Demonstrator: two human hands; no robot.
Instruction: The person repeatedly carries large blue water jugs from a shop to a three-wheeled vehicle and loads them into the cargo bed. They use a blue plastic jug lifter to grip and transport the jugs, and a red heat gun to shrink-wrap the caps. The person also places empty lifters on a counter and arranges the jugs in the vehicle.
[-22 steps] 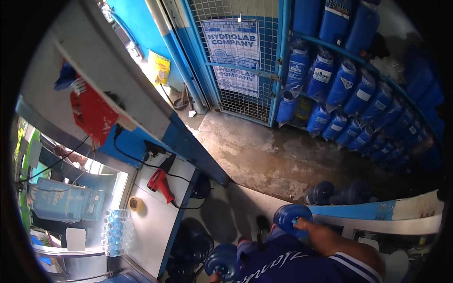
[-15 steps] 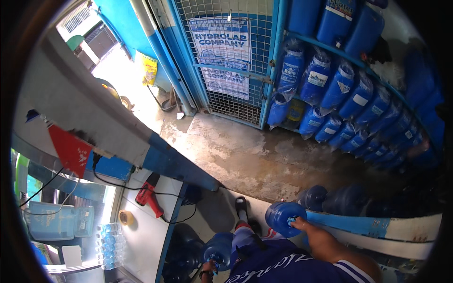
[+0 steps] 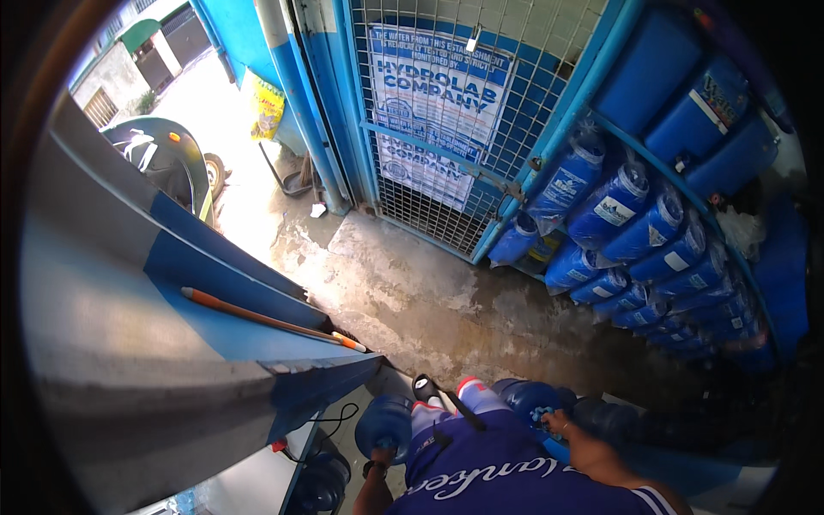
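My left hand (image 3: pixel 383 454), a dark band on its wrist, is closed at the top of a round blue water jug (image 3: pixel 384 417) that hangs beside my left leg. A second blue water jug (image 3: pixel 520 395) is at my right side. My right hand (image 3: pixel 558 423) grips it at the neck, where a lighter blue handle shows between the fingers. Both jugs look see-through; their undersides are hidden. My feet in dark slippers (image 3: pixel 424 388) stand between the jugs.
A blue mesh gate (image 3: pixel 438 129) stands ahead, beside racks of bagged blue containers (image 3: pixel 609 206). More jugs (image 3: pixel 605 418) line the right. An orange-tipped pole (image 3: pixel 266 316) lies along the left wall ledge. A vehicle (image 3: pixel 167 159) is outside the left doorway.
I have moved forward toward the gate, carrying both jugs. The left jug has swung forward beside my leg. The counter with the red tool has mostly slipped out of view.
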